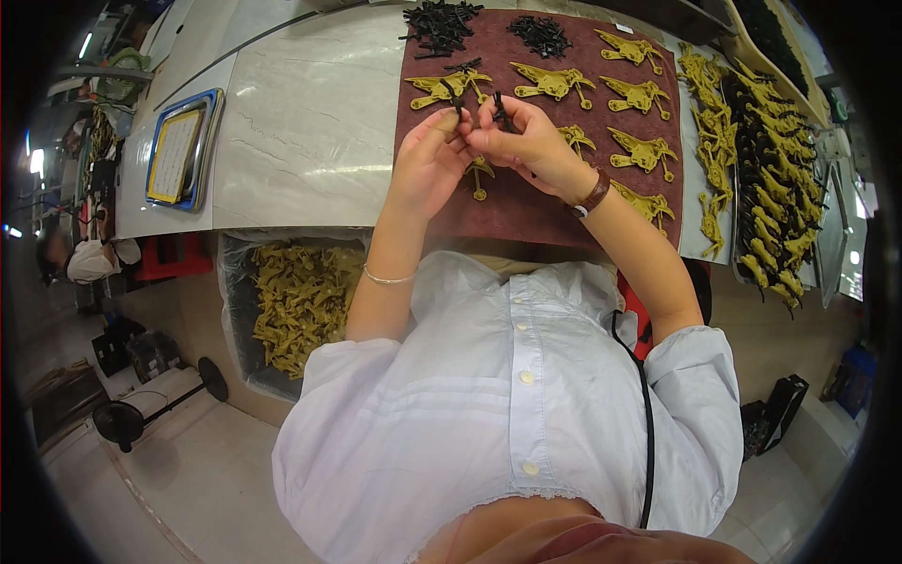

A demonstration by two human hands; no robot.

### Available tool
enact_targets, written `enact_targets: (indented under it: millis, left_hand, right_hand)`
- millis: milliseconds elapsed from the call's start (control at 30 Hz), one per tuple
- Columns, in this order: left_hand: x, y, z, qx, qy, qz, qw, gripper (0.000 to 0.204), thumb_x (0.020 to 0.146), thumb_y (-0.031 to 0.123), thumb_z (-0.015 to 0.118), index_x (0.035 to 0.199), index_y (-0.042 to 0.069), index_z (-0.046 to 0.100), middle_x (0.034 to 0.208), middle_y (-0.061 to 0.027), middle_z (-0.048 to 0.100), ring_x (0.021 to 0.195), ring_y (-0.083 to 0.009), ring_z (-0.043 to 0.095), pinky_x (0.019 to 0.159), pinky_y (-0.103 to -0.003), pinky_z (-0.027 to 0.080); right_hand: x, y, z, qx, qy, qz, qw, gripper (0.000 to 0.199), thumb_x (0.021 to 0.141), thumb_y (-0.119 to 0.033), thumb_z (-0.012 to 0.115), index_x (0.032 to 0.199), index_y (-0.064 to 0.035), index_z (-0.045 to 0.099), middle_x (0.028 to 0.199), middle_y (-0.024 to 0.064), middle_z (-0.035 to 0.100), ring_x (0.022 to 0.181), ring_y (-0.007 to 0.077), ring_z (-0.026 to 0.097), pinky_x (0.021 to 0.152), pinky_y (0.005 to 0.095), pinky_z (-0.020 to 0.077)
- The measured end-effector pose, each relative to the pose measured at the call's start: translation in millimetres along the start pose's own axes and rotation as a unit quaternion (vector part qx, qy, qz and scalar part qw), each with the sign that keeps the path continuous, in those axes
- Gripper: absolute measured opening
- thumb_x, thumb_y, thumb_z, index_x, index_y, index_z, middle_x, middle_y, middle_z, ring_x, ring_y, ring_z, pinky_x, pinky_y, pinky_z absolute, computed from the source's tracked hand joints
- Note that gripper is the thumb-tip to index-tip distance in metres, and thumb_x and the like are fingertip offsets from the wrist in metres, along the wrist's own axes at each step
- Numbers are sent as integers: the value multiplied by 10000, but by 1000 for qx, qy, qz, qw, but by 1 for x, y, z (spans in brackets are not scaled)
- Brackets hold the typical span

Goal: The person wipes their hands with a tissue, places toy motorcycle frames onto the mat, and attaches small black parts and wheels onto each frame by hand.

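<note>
Both my hands are raised over a maroon cloth mat (451, 211). Between the thumb and fingers of my left hand (430, 155) is a small black piece (458, 98). My right hand (537, 150) pinches another dark piece, a short black part (502, 115), and its fingertips come close to the left ones. Under and around the hands lie olive-yellow, bird-shaped parts, such as the yellow part (550, 83) beyond them and the yellow part (644, 153) on the right. My hands partly cover several of these.
At the mat's far edge sit a pile of black pieces (442, 26) and a smaller black pile (540, 36). To the right are a row of yellow parts (711, 141) and a loaded rack (780, 188). A plastic-lined bin (246, 362) stands lower left; a blue-yellow frame (178, 155) lies left.
</note>
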State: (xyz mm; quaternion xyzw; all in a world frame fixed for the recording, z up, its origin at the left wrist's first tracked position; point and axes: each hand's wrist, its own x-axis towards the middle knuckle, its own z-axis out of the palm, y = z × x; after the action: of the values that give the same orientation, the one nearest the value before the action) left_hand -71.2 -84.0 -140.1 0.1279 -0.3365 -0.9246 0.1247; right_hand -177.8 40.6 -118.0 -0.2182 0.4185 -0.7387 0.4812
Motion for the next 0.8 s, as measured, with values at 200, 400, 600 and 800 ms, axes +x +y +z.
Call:
enact_targets:
  millis: [200, 400, 600, 800]
  left_hand:
    - [-2, 1, -5, -73, -27, -35, 996, 155, 965, 139, 504, 1037, 18, 569, 964, -70, 587, 926, -175, 567, 854, -339, 489]
    - [-9, 2, 5, -90, -18, -73, 993, 155, 957, 141, 524, 1022, 11, 579, 960, -79, 603, 912, -190, 585, 855, -352, 498]
    - [-15, 17, 6, 223, 24, -19, 974, 166, 945, 156, 558, 1022, 11, 584, 882, -38, 603, 805, -120, 585, 754, -250, 493]
    - [-17, 30, 16, 588, 54, 58, 805, 163, 902, 147, 603, 906, -15, 620, 734, -32, 631, 623, -94, 565, 580, -232, 462]
  right_hand:
    - [-1, 2, -11, -135, -47, -90, 986, 153, 834, -53, 681, 893, -79, 543, 721, -77, 473, 614, -8, 414, 520, 150, 304]
    - [-2, -2, -28, -114, -3, -19, 993, 137, 896, -147, 633, 932, -18, 605, 911, 38, 644, 803, 84, 592, 711, 224, 479]
    - [4, -17, -57, 55, -30, 15, 998, 253, 965, -294, 538, 866, -66, 584, 773, -25, 572, 554, 50, 411, 486, 191, 335]
    - [6, -45, -38, -25, -47, 95, 994, 181, 949, -276, 547, 958, -97, 568, 959, 37, 646, 795, 122, 663, 519, 200, 470]
